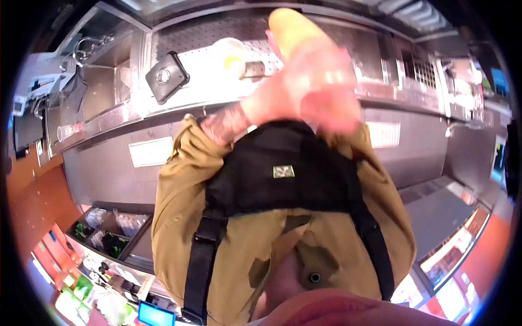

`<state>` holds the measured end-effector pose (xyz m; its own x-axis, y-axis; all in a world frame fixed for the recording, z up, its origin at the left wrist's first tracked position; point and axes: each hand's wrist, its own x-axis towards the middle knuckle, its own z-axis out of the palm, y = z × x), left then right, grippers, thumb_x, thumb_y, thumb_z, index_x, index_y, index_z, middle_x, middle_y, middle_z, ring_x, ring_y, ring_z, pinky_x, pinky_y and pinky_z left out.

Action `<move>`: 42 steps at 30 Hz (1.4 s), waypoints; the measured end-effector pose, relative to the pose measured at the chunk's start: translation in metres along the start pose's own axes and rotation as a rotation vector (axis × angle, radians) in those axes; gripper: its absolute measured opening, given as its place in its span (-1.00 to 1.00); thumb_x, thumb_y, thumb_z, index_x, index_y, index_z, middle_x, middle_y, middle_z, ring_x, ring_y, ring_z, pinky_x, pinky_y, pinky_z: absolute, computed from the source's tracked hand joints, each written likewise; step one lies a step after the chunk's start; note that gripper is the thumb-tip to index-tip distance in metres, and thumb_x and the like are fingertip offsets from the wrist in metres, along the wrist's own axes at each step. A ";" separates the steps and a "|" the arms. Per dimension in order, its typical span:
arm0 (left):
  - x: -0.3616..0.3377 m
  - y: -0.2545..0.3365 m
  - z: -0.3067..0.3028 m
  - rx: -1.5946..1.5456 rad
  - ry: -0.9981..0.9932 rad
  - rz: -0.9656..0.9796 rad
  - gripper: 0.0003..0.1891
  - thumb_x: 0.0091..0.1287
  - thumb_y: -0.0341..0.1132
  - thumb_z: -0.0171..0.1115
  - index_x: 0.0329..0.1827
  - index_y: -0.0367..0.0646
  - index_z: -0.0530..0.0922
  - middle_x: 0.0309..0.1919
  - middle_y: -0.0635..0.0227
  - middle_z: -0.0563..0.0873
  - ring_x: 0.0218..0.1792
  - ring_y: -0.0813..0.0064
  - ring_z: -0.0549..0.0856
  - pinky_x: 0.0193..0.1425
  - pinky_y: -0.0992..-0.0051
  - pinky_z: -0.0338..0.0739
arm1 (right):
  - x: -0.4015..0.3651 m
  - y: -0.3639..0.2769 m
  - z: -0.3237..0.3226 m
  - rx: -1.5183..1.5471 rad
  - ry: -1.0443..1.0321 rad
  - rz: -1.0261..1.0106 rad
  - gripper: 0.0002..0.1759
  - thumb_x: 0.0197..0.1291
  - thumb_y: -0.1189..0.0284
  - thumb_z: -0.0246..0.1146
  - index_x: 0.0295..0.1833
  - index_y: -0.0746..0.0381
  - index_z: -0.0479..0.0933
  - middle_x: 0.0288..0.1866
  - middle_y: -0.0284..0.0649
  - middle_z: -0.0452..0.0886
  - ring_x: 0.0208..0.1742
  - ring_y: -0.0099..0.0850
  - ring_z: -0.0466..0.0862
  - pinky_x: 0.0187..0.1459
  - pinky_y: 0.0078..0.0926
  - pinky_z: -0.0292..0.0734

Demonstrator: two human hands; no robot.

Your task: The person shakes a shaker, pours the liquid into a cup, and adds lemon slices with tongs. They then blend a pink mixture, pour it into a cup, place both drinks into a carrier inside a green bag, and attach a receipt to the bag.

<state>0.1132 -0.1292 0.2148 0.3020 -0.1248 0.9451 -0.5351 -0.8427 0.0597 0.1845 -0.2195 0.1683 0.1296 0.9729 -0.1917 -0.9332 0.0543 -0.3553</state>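
Tan jacket (pixel 239 247) and black apron (pixel 255 168) lie nearest me, the apron's small patch (pixel 283 171) unreadable. Beyond, my left hand (pixel 304 79) wraps round the near end of a rounded yellow thing (pixel 294 28); my right hand (pixel 331 111) is too blurred to tell its grip. Probably light, stiff and slick, best held round its middle, the yellow thing points over the counter (pixel 209 98), without legible writing.

Strong light bleaches the counter (pixel 209 89) at upper centre almost to white, with glare along its metal edge (pixel 119 120). Motion blur smears the hands (pixel 323 70), which look pink and overexposed, while the black apron (pixel 288 193) below is sharper. Wide-angle distortion bends the counter into an arc; black vignetting swallows the corners. A screen (pixel 156 314) glows blue at lower left.
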 end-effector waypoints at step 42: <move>-0.127 -0.041 -0.112 -0.057 1.022 -1.188 -0.51 0.56 0.13 -0.38 0.13 -0.08 0.32 0.09 0.05 0.58 0.15 0.21 0.57 0.29 0.23 0.45 | 0.048 -0.053 0.014 -2.194 -0.043 -0.240 0.12 -0.49 0.41 0.51 0.42 -0.23 0.33 -0.11 -0.14 0.36 -0.07 -0.19 0.49 0.00 -0.27 0.52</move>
<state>0.0084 -0.0199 0.1282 -0.0733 0.9847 0.1579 -0.4233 -0.1741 0.8891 0.2359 -0.1723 0.1905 0.1172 0.9931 0.0040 0.8362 -0.0965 -0.5399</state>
